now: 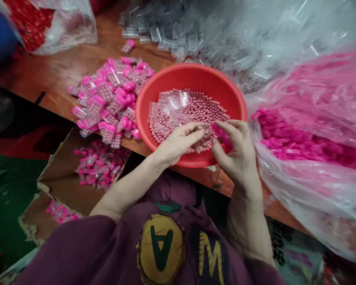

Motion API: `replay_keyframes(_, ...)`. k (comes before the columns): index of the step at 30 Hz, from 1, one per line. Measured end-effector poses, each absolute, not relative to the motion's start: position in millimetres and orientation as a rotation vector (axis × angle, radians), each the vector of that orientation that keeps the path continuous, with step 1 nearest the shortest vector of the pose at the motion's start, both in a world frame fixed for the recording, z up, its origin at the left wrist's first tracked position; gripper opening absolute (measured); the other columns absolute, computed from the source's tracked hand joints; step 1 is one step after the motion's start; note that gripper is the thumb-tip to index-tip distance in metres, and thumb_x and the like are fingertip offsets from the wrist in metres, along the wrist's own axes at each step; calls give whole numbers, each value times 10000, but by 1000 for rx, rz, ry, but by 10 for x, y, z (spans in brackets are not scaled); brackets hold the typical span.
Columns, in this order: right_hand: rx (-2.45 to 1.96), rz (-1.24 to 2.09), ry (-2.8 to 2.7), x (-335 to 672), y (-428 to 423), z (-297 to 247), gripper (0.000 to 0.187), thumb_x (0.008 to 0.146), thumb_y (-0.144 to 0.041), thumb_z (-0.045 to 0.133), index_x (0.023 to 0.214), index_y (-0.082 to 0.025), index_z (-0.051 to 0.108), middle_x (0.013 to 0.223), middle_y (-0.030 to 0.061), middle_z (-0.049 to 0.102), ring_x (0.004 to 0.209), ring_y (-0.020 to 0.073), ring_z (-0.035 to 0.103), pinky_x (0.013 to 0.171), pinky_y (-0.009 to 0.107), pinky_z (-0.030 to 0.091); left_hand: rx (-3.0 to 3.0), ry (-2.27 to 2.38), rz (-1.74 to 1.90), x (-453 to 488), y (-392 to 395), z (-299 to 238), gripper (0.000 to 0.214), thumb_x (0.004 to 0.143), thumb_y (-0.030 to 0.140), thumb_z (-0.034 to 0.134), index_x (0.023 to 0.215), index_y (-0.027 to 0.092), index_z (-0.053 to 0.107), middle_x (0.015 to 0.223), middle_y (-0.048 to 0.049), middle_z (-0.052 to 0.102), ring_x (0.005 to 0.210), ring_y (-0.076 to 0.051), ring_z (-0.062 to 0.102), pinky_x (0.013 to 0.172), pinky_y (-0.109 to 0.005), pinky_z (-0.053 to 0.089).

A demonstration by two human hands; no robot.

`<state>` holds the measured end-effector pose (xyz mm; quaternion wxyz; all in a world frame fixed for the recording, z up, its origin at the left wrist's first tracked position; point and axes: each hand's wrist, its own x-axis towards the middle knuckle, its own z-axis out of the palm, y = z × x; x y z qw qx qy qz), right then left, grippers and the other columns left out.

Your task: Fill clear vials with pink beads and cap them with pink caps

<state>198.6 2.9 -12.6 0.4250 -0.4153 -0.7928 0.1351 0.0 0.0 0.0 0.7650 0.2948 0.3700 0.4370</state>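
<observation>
Over a red plastic basin (192, 68) of pink beads (204, 107), my two hands come close together. My left hand (182, 142) is closed, its fingers curled round what looks like a small clear container (207, 132), partly hidden and blurred. Bright pink caps (221, 133) show between the thumb and fingers of my right hand (237, 148), which is closed on them; how many I cannot tell. Several clear empty containers (169, 101) lie on the beads. Left of the basin is a heap of bead-filled containers with pink caps (109, 99).
Clear empty containers (192, 39) are piled behind the basin. A plastic bag (284, 178) of pink caps (299, 138) lies at right. Below the table's (56, 95) front edge, a cardboard box (68, 182) holds more capped containers. A bag of red pieces (32, 23) sits far left.
</observation>
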Motion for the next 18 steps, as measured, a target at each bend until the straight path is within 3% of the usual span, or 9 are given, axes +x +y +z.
replay_keyframes(5,-1054,450,-1781,1954,7,-139,276,1092,-275,670,1319,-334,816,1205,61,754,1143,243,764,1023,473,666,688,832,947,-10,-6,-48,229,1035,297,769,1241,197,776,1030,-41,759,866,-124,710,686,-216,481)
replay_keyframes(10,-1111,483,-1706,1840,-16,-86,236,1045,-318,777,1275,-294,828,1173,63,791,1088,237,781,961,438,670,746,780,937,-32,-11,-1,179,1021,263,774,1165,163,806,1013,-46,733,843,-122,685,668,-228,484)
replay_keyframes(18,-1168,508,-1728,1821,-48,-70,205,1083,-341,714,1239,-300,839,1165,55,798,1087,231,787,989,457,678,738,764,944,-36,1,15,188,979,313,857,1072,154,821,960,-38,725,783,-117,671,613,-224,457)
